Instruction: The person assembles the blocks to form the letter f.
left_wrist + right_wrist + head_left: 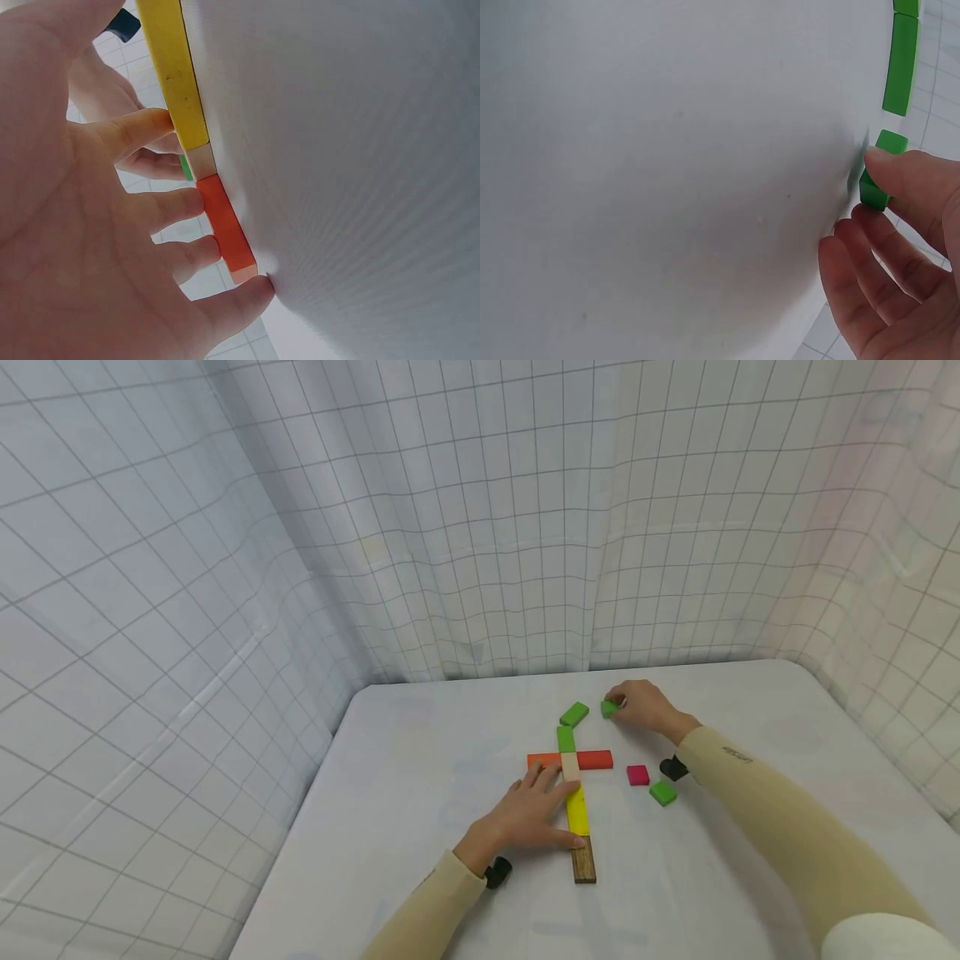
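Observation:
At the table's far side my right hand (647, 706) pinches a small green block (885, 142) between thumb and fingers. Left of it lies another green block (574, 714), set at a slant, its near end at an upright green block (566, 739). Below that, two red-orange blocks (596, 760) flank a pale wooden block (571, 767), forming a crossbar. A yellow block (577, 814) and a dark brown wooden block (583, 862) continue the line toward me. My left hand (528, 817) spreads its fingers along this line, fingertips at the orange, pale and yellow blocks, thumb over the brown one.
Right of the line, a magenta block (638, 775) and a loose green block (663, 792) lie on the white table (405, 777). Gridded white curtains (480, 543) hang behind the table and at both sides. Each wrist carries a small black device.

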Demonstrator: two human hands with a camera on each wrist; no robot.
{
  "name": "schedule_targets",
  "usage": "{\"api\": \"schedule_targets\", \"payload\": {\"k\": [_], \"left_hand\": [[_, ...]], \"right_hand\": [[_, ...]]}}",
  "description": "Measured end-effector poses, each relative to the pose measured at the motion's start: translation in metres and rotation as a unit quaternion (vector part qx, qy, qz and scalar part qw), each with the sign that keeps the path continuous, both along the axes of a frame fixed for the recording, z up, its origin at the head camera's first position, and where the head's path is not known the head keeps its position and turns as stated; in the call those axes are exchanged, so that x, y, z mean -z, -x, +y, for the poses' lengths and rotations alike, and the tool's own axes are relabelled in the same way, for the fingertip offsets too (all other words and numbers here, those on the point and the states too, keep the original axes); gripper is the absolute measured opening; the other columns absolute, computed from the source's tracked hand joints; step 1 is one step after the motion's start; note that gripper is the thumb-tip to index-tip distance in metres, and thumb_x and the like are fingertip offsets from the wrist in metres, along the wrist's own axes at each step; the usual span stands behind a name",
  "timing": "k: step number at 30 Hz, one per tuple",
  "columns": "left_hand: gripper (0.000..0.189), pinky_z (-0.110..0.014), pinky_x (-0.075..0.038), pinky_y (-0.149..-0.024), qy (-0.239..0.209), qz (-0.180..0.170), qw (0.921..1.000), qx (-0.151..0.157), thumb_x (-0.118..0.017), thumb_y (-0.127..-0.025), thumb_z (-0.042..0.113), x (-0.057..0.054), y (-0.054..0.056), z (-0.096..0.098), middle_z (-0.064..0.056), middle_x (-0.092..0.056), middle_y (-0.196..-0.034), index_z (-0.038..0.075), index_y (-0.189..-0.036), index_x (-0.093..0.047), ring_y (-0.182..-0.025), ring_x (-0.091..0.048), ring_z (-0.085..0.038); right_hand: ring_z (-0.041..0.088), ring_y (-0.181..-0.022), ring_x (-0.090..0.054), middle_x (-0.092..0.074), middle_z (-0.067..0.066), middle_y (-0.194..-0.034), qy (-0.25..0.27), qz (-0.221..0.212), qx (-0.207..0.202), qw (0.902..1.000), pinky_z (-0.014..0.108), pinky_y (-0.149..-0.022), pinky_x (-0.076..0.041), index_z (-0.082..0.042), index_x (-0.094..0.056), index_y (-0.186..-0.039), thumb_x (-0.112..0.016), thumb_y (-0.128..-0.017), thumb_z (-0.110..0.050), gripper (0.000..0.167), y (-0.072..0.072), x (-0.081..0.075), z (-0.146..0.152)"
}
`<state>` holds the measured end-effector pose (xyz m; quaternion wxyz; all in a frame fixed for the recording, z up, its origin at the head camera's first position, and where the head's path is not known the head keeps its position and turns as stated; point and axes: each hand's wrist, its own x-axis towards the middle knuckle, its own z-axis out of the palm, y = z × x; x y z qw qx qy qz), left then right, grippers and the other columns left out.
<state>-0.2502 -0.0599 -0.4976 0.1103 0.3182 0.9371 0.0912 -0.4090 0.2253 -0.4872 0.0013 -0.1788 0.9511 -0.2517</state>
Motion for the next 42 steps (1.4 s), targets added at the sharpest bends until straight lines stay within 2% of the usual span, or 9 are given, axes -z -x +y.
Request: {"api": "schedule_targets", "payload": {"k": [8,16,26,42], "left_hand": [[0.092,-0.057,-0.026,-0.115,-0.003,-0.001,1.0,0.002,-0.06,-0.083,0.077,0.0,0.0,0.0,-0.001,-0.012,-0.167,0.036,-0.159,-0.028,-0.153,-0.007,-0.031],[0.092,-0.058,-0.026,-0.115,-0.004,-0.002,1.0,0.001,-0.061,-0.083,0.076,-0.001,0.0,0.0,-0.002,-0.012,-0.167,0.036,-0.159,-0.028,-0.153,-0.007,-0.031],[0.091,-0.058,-0.025,-0.116,-0.009,-0.011,0.9999,-0.001,-0.063,-0.083,0.074,0.002,0.001,0.0,-0.002,-0.012,-0.168,0.036,-0.159,-0.029,-0.153,-0.006,-0.032],[0.091,-0.058,-0.027,-0.115,-0.004,-0.006,1.0,-0.001,-0.063,-0.083,0.074,-0.004,-0.002,0.001,-0.003,-0.013,-0.167,0.034,-0.158,-0.031,-0.153,-0.008,-0.032]], "right_hand": [[0.03,-0.097,-0.062,-0.07,0.013,-0.105,0.005,-0.001,0.008,1.0,0.047,-0.089,-0.052,0.001,-0.073,-0.118,-0.074,-0.086,-0.005,0.032,0.001,0.001,-0.002],[0.03,-0.096,-0.061,-0.07,0.013,-0.103,0.0,0.008,0.011,0.9999,0.047,-0.087,-0.052,0.0,-0.074,-0.115,-0.074,-0.084,-0.006,0.032,0.009,0.007,-0.003],[0.03,-0.098,-0.062,-0.07,0.013,-0.106,0.003,0.006,0.018,0.9998,0.048,-0.089,-0.052,-0.001,-0.073,-0.117,-0.076,-0.084,-0.006,0.033,0.012,0.014,-0.005],[0.032,-0.103,-0.06,-0.069,0.015,-0.112,-0.007,-0.008,0.033,0.9994,0.049,-0.093,-0.05,-0.002,-0.071,-0.122,-0.074,-0.087,-0.008,0.035,0.012,0.008,-0.019]]}}
